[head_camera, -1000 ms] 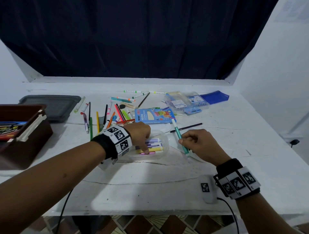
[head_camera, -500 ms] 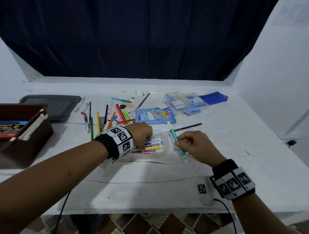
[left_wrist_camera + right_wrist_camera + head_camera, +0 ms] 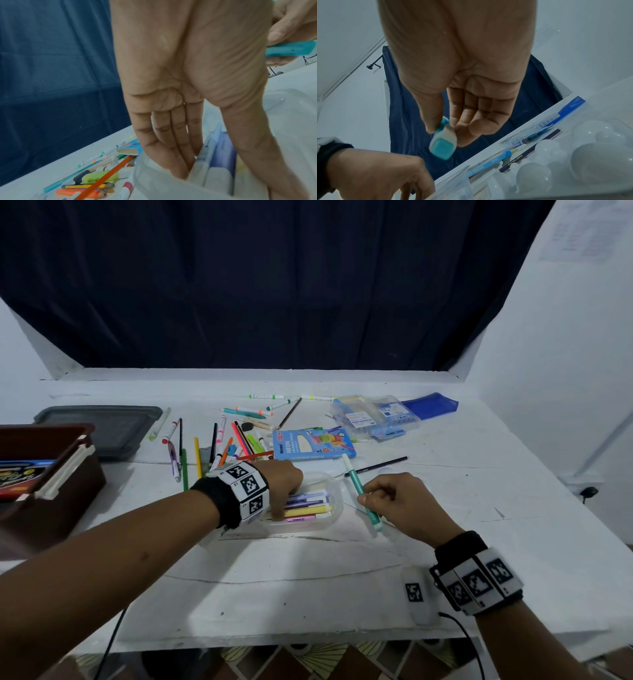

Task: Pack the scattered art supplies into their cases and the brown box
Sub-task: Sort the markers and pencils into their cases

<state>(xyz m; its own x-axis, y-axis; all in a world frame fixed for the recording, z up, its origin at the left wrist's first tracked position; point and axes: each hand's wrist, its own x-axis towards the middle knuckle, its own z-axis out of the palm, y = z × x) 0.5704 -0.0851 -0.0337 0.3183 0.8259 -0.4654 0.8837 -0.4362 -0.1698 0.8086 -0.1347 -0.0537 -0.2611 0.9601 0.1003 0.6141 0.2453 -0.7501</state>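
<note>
My right hand [image 3: 397, 505] pinches the teal marker [image 3: 361, 491], lying near-to-far, just right of the clear case [image 3: 330, 510], whose markers lie left-to-right under my left hand's [image 3: 281, 481] straight fingers.

Teal marker [image 3: 361, 494] and open clear case [image 3: 329, 510] on the table.
The marker is tilted beside the case; pastel markers [image 3: 308, 505] lie flat inside; brown box [image 3: 51, 494] stands far left.

"Ninso" and "NEON" on blue pencil box [image 3: 313, 445], "Ninso Color Pencil" on dark pencil [image 3: 530, 151]
</note>
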